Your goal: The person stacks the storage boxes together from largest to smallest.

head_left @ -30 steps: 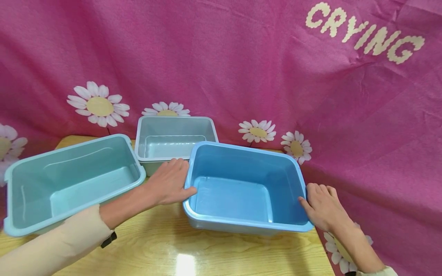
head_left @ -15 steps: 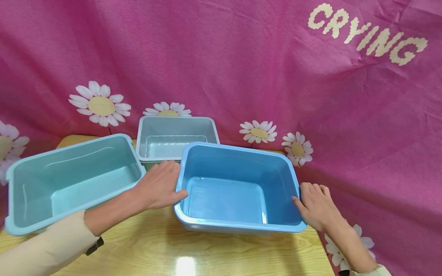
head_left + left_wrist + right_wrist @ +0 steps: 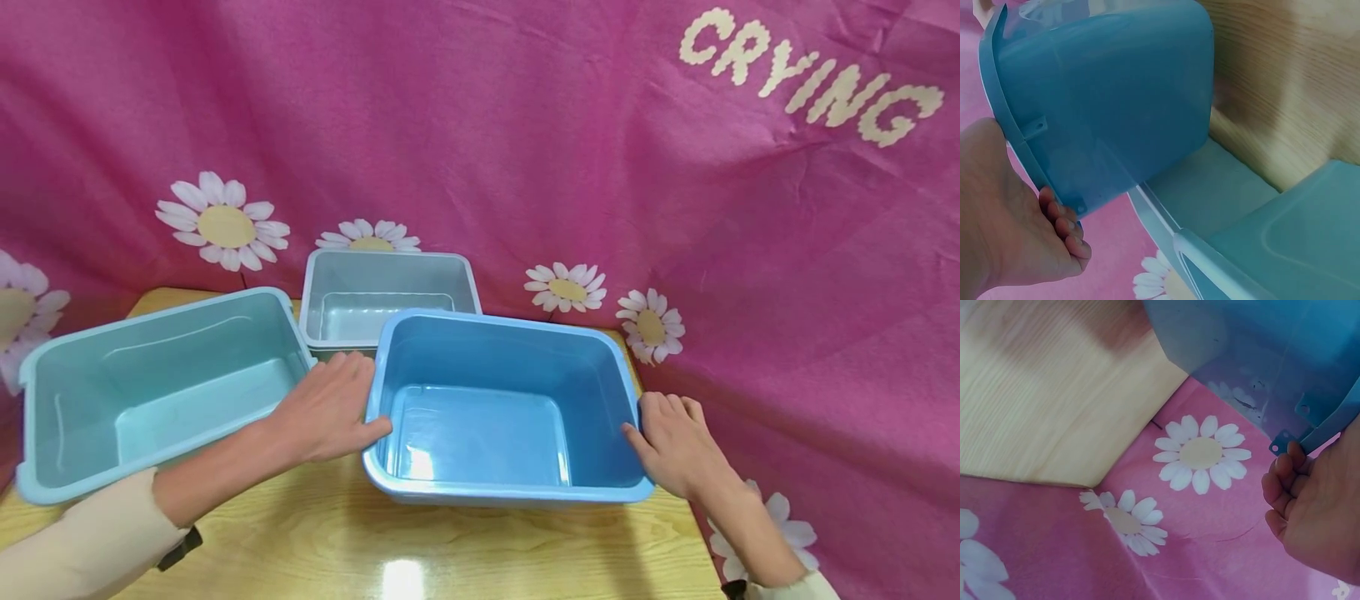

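Observation:
Between both hands is a blue plastic bin [image 3: 480,433] with nothing in it. My left hand [image 3: 330,408] grips its left rim, thumb over the inside edge; the left wrist view shows the fingers [image 3: 1063,225] curled under the lip. On the opposite end, my right hand [image 3: 678,442] holds the right rim, and the right wrist view shows its fingers [image 3: 1285,481] bent beneath the edge. In the left wrist view the blue bin [image 3: 1110,106] appears raised off the wooden table.
A teal bin [image 3: 202,408] stands at the left, partly behind my left forearm. At the back, a grey bin [image 3: 390,312] is partly covered by the blue one. The wooden table [image 3: 420,550] meets a pink daisy-print cloth [image 3: 480,150] behind and at the right.
The blue bin has shifted left with both hands still gripping its rims. It now overlaps more of the grey bin in the head view.

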Demonstrator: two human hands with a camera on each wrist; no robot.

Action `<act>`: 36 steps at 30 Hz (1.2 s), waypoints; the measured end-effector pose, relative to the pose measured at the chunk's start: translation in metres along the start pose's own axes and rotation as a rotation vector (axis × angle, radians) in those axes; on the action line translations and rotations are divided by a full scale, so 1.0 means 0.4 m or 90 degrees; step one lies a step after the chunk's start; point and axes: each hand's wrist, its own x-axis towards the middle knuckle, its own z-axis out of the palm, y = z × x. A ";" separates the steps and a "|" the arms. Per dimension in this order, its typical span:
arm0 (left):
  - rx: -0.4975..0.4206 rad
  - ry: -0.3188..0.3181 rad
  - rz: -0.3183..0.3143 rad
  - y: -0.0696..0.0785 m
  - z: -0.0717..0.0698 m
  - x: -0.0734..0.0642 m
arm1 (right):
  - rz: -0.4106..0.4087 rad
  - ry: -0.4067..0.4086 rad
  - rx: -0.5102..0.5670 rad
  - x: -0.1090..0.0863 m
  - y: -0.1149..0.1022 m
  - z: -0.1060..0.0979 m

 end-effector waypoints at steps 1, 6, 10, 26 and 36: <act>-0.001 0.001 -0.001 -0.001 -0.001 -0.003 | -0.003 0.001 0.000 0.001 -0.003 0.000; -0.005 0.004 -0.003 -0.004 -0.010 -0.022 | -0.010 0.000 0.003 0.005 -0.015 -0.003; -0.006 0.005 -0.004 -0.009 -0.018 -0.037 | -0.015 0.005 0.008 0.009 -0.027 -0.002; 0.000 -0.017 -0.033 -0.026 -0.029 -0.076 | -0.027 0.003 0.023 0.028 -0.052 0.009; 0.018 -0.023 -0.053 -0.038 -0.024 -0.110 | -0.045 -0.009 0.030 0.041 -0.071 0.033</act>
